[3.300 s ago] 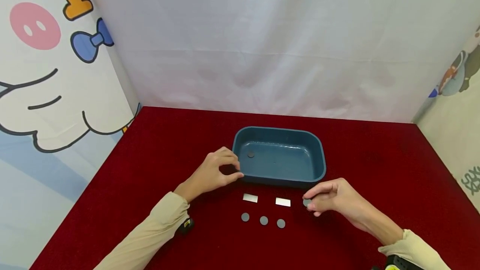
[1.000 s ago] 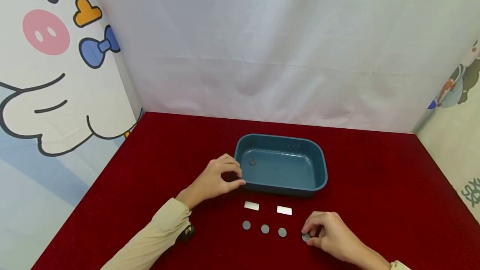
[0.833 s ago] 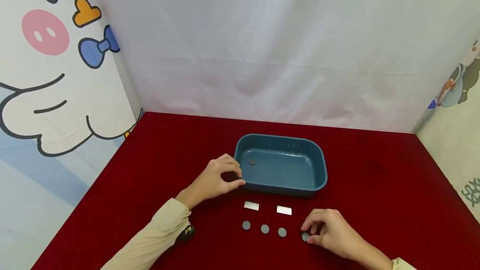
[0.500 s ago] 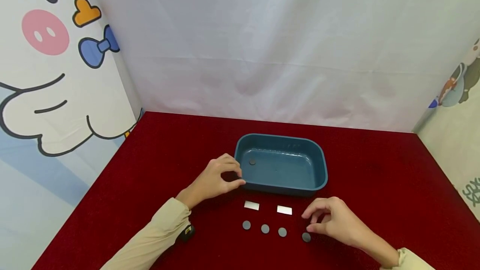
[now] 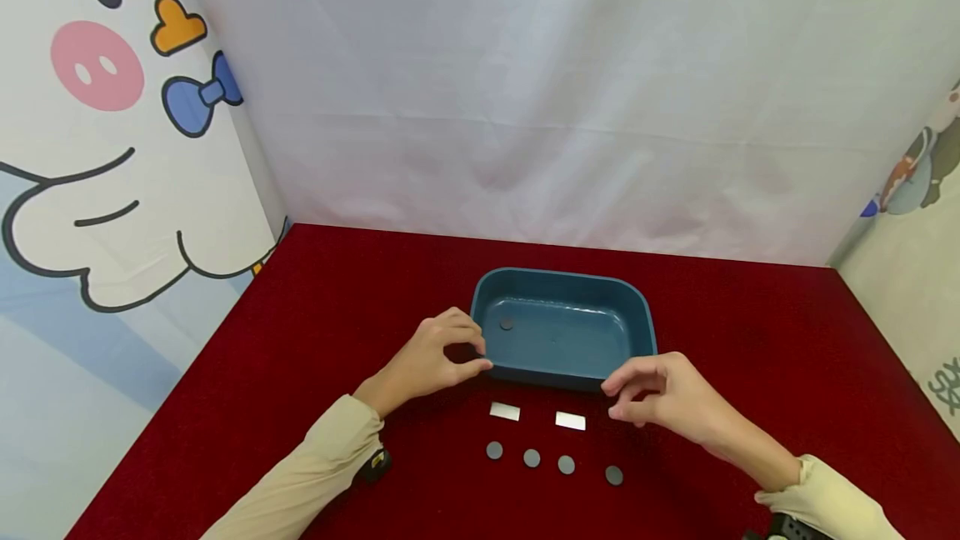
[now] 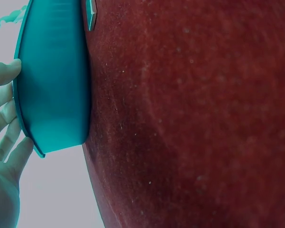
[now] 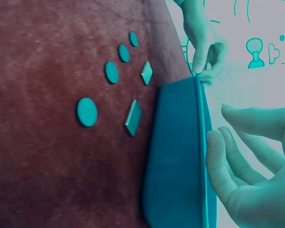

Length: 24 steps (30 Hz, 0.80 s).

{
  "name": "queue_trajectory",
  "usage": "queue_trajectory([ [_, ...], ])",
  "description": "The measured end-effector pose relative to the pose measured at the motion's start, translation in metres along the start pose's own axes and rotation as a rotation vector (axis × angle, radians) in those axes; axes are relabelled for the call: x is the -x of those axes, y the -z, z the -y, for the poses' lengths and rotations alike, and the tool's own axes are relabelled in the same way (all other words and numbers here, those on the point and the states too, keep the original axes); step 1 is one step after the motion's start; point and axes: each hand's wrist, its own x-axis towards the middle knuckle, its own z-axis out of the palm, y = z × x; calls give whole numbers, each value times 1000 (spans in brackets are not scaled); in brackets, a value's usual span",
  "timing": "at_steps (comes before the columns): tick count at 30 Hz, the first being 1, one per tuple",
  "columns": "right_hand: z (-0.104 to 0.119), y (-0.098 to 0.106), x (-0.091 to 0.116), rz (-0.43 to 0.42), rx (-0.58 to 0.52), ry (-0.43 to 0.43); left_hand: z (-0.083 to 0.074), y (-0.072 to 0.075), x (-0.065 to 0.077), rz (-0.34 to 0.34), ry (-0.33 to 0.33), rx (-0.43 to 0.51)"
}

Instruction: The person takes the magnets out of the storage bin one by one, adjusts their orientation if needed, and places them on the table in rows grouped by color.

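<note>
My left hand [image 5: 427,357] holds the near-left corner of a blue plastic tub [image 5: 570,372]; the left wrist view shows thumb and fingertips against the tub's rim [image 6: 20,102]. Beside the near-right corner hovers my right hand [image 5: 678,402], fingers loosely bent, thumb apart from them, nothing held. One small grey disc [image 5: 507,323] lies inside the tub at the left. Several like it form a row on the red cloth in front; the rightmost disc [image 5: 614,475] sits a bit apart from the others [image 5: 532,458].
Two shiny rectangular plates, a left one [image 5: 505,412] and a right one [image 5: 571,421], lie between tub and disc row. A red cloth [image 5: 360,273] covers the table. A white curtain [image 5: 480,148] rises behind, with a printed cartoon panel [image 5: 97,190] at left.
My right hand carried a grey disc down to the right end of the row, let it go, then rose towards the tub's near-right corner. My left hand stays at the tub.
</note>
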Motion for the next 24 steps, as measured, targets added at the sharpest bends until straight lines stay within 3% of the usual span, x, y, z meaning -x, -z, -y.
queue_trajectory([
  [9, 7, 6, -16, -54, 7, 5, -1, 3, -4, 21, -49, -48],
  [18, 12, 2, -35, -124, -18, 24, -2, 5, -4, 36, -48, -58],
  [24, 15, 0, -50, -148, -44, -10, -1, 5, -5, 44, -54, -64],
])
